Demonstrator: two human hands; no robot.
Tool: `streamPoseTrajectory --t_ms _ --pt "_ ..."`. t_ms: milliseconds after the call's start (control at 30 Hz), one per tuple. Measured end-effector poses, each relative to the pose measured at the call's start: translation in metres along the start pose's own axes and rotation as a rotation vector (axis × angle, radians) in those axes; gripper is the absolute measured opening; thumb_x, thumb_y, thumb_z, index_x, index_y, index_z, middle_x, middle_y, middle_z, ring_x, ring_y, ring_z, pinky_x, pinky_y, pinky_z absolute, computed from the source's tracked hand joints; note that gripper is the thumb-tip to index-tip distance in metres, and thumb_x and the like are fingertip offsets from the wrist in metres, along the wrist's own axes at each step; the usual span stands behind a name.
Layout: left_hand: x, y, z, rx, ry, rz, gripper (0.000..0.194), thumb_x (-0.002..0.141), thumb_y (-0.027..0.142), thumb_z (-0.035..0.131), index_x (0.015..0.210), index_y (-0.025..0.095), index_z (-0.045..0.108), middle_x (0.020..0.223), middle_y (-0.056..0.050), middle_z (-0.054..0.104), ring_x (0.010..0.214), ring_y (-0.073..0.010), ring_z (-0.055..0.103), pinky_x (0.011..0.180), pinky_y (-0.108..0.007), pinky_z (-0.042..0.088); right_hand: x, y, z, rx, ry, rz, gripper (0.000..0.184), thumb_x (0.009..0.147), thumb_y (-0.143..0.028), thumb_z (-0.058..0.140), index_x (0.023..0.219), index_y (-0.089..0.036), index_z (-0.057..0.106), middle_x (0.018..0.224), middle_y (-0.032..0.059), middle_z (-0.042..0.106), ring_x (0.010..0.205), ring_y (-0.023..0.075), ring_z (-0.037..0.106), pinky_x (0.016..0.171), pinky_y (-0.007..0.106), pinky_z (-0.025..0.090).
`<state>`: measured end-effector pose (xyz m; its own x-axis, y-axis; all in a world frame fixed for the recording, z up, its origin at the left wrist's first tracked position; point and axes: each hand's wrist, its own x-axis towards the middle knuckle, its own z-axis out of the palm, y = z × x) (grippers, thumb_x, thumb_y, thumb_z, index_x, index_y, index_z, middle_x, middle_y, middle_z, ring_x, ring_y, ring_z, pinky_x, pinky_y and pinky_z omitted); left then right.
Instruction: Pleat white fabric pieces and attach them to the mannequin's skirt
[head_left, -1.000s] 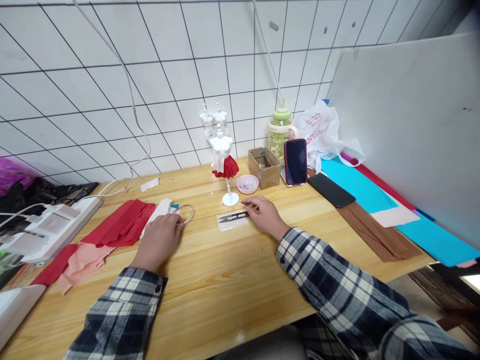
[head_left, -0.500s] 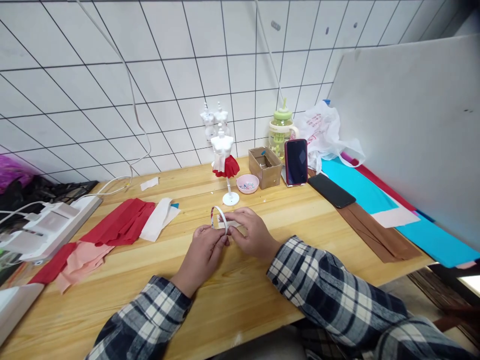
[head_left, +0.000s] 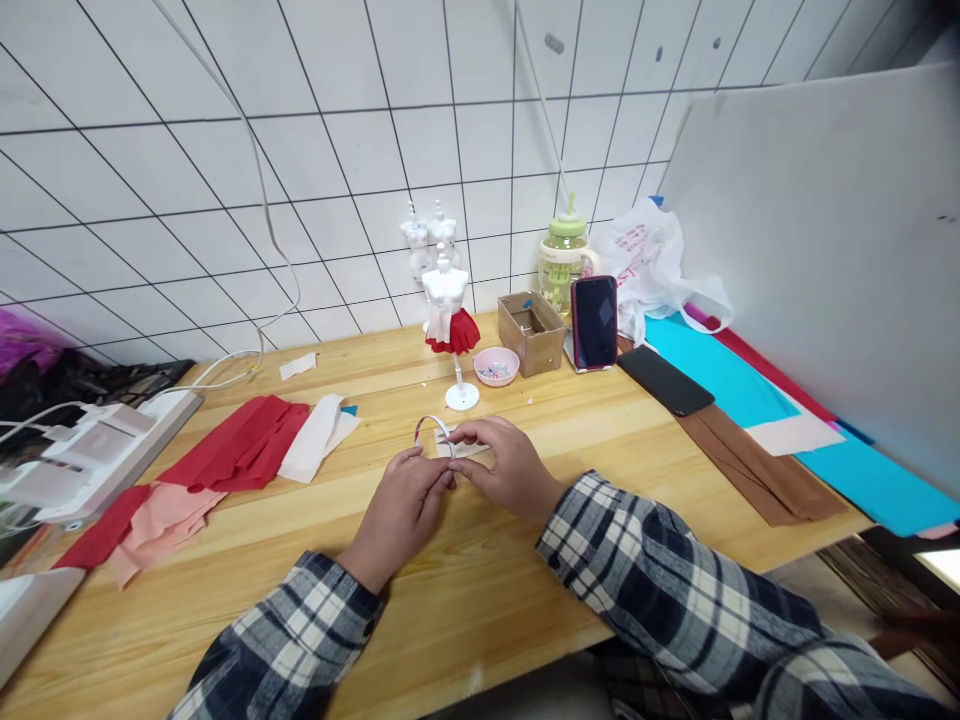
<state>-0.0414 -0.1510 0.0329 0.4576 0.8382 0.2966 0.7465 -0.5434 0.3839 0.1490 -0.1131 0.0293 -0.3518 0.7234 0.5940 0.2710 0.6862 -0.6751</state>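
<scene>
My left hand [head_left: 405,505] and my right hand [head_left: 504,470] meet at the middle of the wooden table [head_left: 465,590], both pinching a small white tape roll [head_left: 433,432] that stands up between the fingertips. My right hand covers the white paper scrap and the black thread snips lying under it. Just behind the hands stands a small white mannequin with a red skirt [head_left: 448,318] on a round base. Red, pink and white fabric pieces [head_left: 225,455] lie to the left of my left hand.
A pink dish of beads [head_left: 494,366], a cardboard box [head_left: 531,332], a green bottle [head_left: 563,262], an upright phone [head_left: 595,322] and a flat phone [head_left: 664,379] stand behind. Blue, brown and red sheets [head_left: 757,430] lie right. A power strip [head_left: 97,450] sits far left.
My left hand carried the tape roll from beside the fabric to the table's middle, where my right hand joined it; over the last half second both hands barely moved.
</scene>
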Motion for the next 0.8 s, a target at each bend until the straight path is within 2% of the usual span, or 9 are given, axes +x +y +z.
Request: streamPoseTrajectory --t_ms 133,200,300,433,533,633,800 --pt "-0.001 -0.004 0.002 0.05 0.017 0.028 0.023 0.099 0.022 0.036 0.099 0.021 0.06 0.093 -0.002 0.072 0.089 -0.0181 0.064 0.107 -0.047 0.037 0.0 -0.001 0.0 0.001 -0.033 0.006 0.009 0.088 -0.029 0.065 0.093 -0.022 0.063 0.092 0.0021 0.071 0.089 0.018 0.063 0.083 0.033 0.048" --pt "-0.001 -0.004 0.004 0.077 0.049 0.041 0.023 0.098 0.02 0.037 0.104 0.02 0.059 0.095 -0.004 0.071 0.09 -0.019 0.064 0.105 -0.045 0.041 0.0 -0.003 -0.001 0.011 -0.018 -0.001 0.011 0.086 -0.03 0.068 0.091 -0.022 0.062 0.092 0.0016 0.07 0.09 0.018 0.063 0.083 0.033 0.048" --pt "-0.001 -0.004 0.005 0.105 0.048 0.075 0.023 0.097 0.017 0.037 0.106 0.019 0.058 0.091 -0.006 0.07 0.088 -0.0201 0.062 0.097 -0.042 0.047 0.0 -0.005 -0.003 0.054 0.022 0.022 0.022 0.084 -0.032 0.069 0.102 -0.021 0.06 0.098 0.0039 0.07 0.092 0.0188 0.063 0.084 0.033 0.05" --pt "0.0 -0.002 0.004 0.107 0.009 0.132 0.027 0.094 0.012 0.038 0.109 0.019 0.058 0.09 -0.007 0.068 0.089 -0.0214 0.061 0.087 -0.039 0.049 0.001 -0.005 -0.006 0.1 0.036 0.047 0.034 0.087 -0.025 0.063 0.119 -0.021 0.056 0.109 0.0062 0.069 0.097 0.0189 0.065 0.087 0.033 0.051" --pt "0.001 0.002 0.001 0.069 -0.012 0.117 0.024 0.095 0.014 0.037 0.103 0.02 0.059 0.092 -0.007 0.068 0.091 -0.0215 0.061 0.086 -0.038 0.049 0.001 -0.004 -0.006 0.077 0.032 0.032 0.026 0.086 -0.023 0.064 0.111 -0.022 0.061 0.103 0.004 0.071 0.094 0.0184 0.064 0.086 0.033 0.051" --pt "0.002 0.006 -0.001 0.012 -0.017 0.091 0.018 0.097 0.023 0.042 0.104 0.019 0.059 0.1 -0.008 0.068 0.096 -0.022 0.06 0.088 -0.039 0.049 0.001 -0.005 -0.006 0.082 0.022 0.043 0.019 0.086 -0.025 0.066 0.105 -0.022 0.065 0.101 0.0033 0.072 0.095 0.0185 0.063 0.086 0.033 0.05" --pt "0.001 0.004 -0.002 0.133 -0.013 0.091 0.023 0.099 0.027 0.04 0.097 0.021 0.063 0.082 -0.004 0.068 0.084 -0.0212 0.062 0.094 -0.044 0.047 0.002 -0.007 -0.006 0.081 -0.017 0.071 0.013 0.084 -0.025 0.07 0.094 -0.023 0.063 0.098 0.0024 0.073 0.093 0.0185 0.064 0.083 0.033 0.05"
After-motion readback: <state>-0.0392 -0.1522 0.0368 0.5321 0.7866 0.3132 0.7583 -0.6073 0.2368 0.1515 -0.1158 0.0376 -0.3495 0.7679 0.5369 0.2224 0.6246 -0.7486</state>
